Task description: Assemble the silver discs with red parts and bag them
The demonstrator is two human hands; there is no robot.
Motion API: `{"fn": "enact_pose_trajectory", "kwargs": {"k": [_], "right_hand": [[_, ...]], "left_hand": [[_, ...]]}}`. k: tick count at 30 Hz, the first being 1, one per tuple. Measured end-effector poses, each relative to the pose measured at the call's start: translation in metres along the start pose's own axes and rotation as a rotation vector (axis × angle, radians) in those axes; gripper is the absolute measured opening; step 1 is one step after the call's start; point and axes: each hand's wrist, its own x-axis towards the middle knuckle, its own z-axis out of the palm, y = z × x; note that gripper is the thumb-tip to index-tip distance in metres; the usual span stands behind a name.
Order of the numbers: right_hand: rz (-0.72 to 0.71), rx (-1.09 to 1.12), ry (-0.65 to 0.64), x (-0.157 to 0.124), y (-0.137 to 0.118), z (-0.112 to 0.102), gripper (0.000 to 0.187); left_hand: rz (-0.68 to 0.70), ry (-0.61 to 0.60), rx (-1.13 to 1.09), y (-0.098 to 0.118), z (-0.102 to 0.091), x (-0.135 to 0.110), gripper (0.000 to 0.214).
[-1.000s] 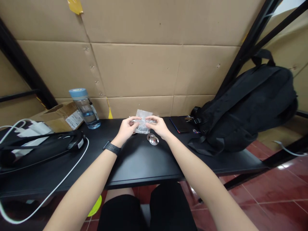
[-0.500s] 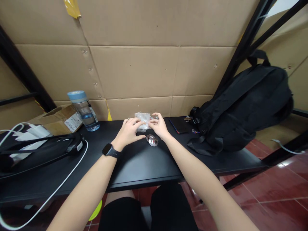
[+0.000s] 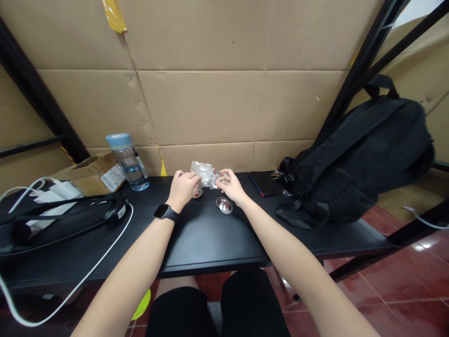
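Observation:
Between my hands, a clear plastic bag is pinched and crumpled above the back of the black table. My left hand, with a dark watch on its wrist, has its fingers closed on the bag's left side. My right hand grips the right side with thumb and fingers. What sits inside the bag is too small to make out. Two shiny round metal discs with reddish centres overlap on the table in front of my right hand. Another such disc shows partly beside my left fingers.
A blue-lidded water bottle and an opened cardboard box stand at the back left. Nearer lie a black bag with white chargers and a white cable. A dark notebook, keys and a black backpack occupy the right.
My left hand has closed from spread fingers onto the plastic bag, which is now more crumpled. A disc beside my left hand has come into sight. The view has shifted slightly.

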Motion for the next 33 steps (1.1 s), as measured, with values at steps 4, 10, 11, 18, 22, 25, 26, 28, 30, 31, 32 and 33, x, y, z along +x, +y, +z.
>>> {"fn": "enact_pose_trajectory", "kwargs": {"k": [4, 10, 11, 18, 22, 25, 26, 28, 30, 31, 32, 33], "right_hand": [[-0.026, -0.053, 0.01, 0.003, 0.002, -0.007, 0.046], [-0.112, -0.179, -0.005, 0.008, 0.007, -0.013, 0.038], [-0.128, -0.201, -0.008, 0.008, 0.008, -0.014, 0.037], [-0.184, -0.445, -0.007, 0.009, 0.008, -0.021, 0.029], [-0.223, -0.704, -0.089, 0.009, 0.009, -0.027, 0.022], [-0.165, -0.889, -0.139, 0.009, 0.014, -0.029, 0.022], [-0.137, -0.93, -0.161, 0.009, 0.016, -0.03, 0.024], [-0.109, -0.983, -0.211, 0.009, 0.02, -0.03, 0.03], [-0.126, -1.017, -0.241, 0.01, 0.023, -0.03, 0.037], [-0.141, -1.032, -0.247, 0.011, 0.024, -0.03, 0.041], [-0.153, -1.046, -0.248, 0.012, 0.025, -0.03, 0.045], [-0.161, -1.058, -0.251, 0.012, 0.025, -0.03, 0.048]], "left_hand": [[-0.285, 0.071, 0.113, -0.039, 0.006, -0.005, 0.029], [-0.491, -0.278, 0.06, -0.075, 0.029, -0.019, 0.031], [-0.496, -0.305, 0.035, -0.077, 0.033, -0.02, 0.033], [-0.523, -0.347, 0.051, -0.081, 0.046, -0.018, 0.05], [-0.571, -0.412, 0.045, -0.082, 0.047, -0.019, 0.056], [-0.576, -0.399, 0.018, -0.081, 0.045, -0.019, 0.055], [-0.572, -0.379, 0.012, -0.08, 0.044, -0.019, 0.054], [-0.554, -0.335, 0.003, -0.077, 0.042, -0.019, 0.051], [-0.528, -0.29, -0.009, -0.073, 0.04, -0.019, 0.049], [-0.52, -0.267, -0.022, -0.069, 0.038, -0.018, 0.047], [-0.519, -0.244, -0.043, -0.065, 0.037, -0.017, 0.045], [-0.518, -0.22, -0.07, -0.059, 0.035, -0.016, 0.043]]}}
